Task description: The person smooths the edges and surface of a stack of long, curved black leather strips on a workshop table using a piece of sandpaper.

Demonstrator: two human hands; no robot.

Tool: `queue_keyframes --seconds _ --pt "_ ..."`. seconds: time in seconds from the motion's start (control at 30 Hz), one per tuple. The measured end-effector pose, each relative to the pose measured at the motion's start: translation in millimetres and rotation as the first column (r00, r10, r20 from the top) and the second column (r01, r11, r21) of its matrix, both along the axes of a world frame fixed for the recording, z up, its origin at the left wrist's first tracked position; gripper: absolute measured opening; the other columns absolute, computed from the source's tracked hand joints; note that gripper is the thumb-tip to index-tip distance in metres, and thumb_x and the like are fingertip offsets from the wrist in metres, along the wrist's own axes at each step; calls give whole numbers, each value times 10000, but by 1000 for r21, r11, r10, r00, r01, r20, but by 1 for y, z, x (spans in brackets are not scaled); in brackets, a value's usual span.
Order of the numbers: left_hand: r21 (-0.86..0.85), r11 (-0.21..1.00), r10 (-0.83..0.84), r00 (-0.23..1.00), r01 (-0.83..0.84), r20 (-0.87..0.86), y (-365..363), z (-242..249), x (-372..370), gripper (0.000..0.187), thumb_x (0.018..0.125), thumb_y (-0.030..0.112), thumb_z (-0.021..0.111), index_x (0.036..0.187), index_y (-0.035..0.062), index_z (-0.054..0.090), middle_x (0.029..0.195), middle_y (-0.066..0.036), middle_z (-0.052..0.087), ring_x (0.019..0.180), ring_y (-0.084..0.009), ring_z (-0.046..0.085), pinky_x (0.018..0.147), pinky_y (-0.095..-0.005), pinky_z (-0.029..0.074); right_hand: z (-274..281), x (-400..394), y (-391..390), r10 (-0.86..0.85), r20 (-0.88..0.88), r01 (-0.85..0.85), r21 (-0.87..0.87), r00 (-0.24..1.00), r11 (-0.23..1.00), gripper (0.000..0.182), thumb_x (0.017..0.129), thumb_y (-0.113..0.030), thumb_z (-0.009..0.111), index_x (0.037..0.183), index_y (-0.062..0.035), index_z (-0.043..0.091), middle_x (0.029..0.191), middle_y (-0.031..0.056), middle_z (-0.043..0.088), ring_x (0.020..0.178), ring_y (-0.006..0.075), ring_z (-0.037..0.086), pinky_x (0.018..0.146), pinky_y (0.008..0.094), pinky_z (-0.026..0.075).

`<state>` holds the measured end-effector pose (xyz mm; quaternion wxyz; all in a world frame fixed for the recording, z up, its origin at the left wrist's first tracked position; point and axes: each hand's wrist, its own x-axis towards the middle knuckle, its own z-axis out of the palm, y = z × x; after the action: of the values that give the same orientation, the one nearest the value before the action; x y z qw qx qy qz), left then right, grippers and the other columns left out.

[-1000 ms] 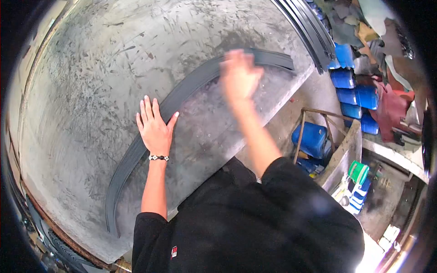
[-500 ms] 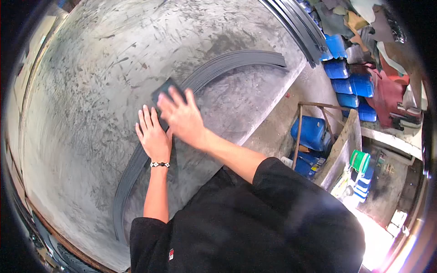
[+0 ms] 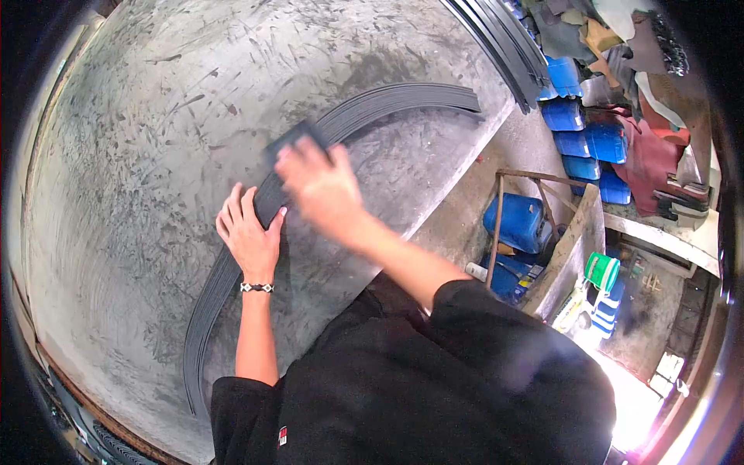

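Note:
A curved bundle of thin dark grey strips (image 3: 403, 98) lies in an arc on the grey, scuffed work surface (image 3: 194, 101). My left hand (image 3: 252, 236) straddles the bundle near its middle, thumb on one side and fingers on the other, gripping it. Just above it, my right hand (image 3: 324, 190), smeared by motion, holds a dark rectangular pad (image 3: 288, 139) across the bundle. The pad's underside is hidden, and its material is hard to make out.
More dark strips (image 3: 504, 54) overhang the surface's far right edge. Beyond it stand blue plastic containers (image 3: 563, 116), and hide-like sheets (image 3: 647, 147) are piled there. A metal frame (image 3: 496, 225), another blue container (image 3: 518, 222) and a green bucket (image 3: 601, 271) stand to the right.
My right hand and the pad have moved up and right along the bundle. My left hand has gone from lying flat to straddling the strips with its thumb apart.

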<state>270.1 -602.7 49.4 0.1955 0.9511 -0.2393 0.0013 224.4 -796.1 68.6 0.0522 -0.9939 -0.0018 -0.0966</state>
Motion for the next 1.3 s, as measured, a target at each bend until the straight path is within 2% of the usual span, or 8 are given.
queue_keyframes --seconds 0.17,0.33,0.43,0.6,0.83,1.0,1.17,1.3 --pt "-25 999 -49 979 45 -198 -27 29 19 835 791 560 898 1448 112 644 1363 -109 607 1300 -344 539 1128 -510 411 -29 20 -200 -656 94 660 -19 749 751 387 1054 -294 603 1393 -134 696 1547 54 618 1452 311 521 1056 700 422" --pt "-151 985 -120 952 79 -283 -71 -3 47 837 700 422 949 1414 88 667 1301 -81 618 1234 -334 557 1063 -492 442 -22 8 -15 -147 -9 146 -34 989 989 447 1035 -374 625 1434 -180 681 1582 52 589 1512 297 466 1116 695 382" --pt "-198 977 -127 958 77 -258 -73 -4 45 739 690 272 940 1372 125 695 1270 -55 632 1210 -320 569 1060 -475 437 -14 6 -55 -135 -28 129 -148 990 980 440 1009 -342 638 1421 -195 679 1574 42 595 1498 293 478 1085 677 408" --pt "-279 960 -85 978 30 -188 -78 0 37 660 702 236 936 1310 137 701 1253 -47 637 1205 -309 572 1057 -476 429 -14 27 -169 -623 93 630 -98 776 770 327 1091 -295 581 1338 -155 742 1519 29 663 1430 297 568 1031 697 430" --pt "-228 973 -91 959 29 -269 -77 -2 41 663 692 218 941 1305 129 704 1287 -40 650 1244 -307 573 1082 -462 430 5 13 -72 -20 -25 17 -113 999 993 357 999 -289 664 1332 -180 729 1513 17 637 1450 250 524 1030 622 450" --pt "-239 971 -78 942 -3 -327 -79 9 41 641 712 231 953 1300 130 717 1281 -33 653 1258 -310 571 1094 -475 430 7 47 -148 -512 -45 489 -234 858 840 360 1040 -281 631 1360 -134 709 1509 -3 654 1430 268 560 987 666 457" --pt "-227 974 -81 945 8 -317 -80 6 40 652 716 228 954 1307 117 701 1284 -47 647 1266 -313 568 1095 -482 429 -5 -6 -47 9 -42 -13 -102 999 995 437 992 -354 701 1394 -182 701 1547 6 630 1491 270 514 1034 663 453" --pt "-231 973 -96 947 23 -308 -80 9 40 640 729 200 937 1310 113 681 1304 -58 622 1259 -309 557 1083 -467 430 8 34 -167 -443 -94 427 -151 892 891 383 1046 -270 646 1419 -196 695 1544 28 641 1433 277 575 1030 644 475"
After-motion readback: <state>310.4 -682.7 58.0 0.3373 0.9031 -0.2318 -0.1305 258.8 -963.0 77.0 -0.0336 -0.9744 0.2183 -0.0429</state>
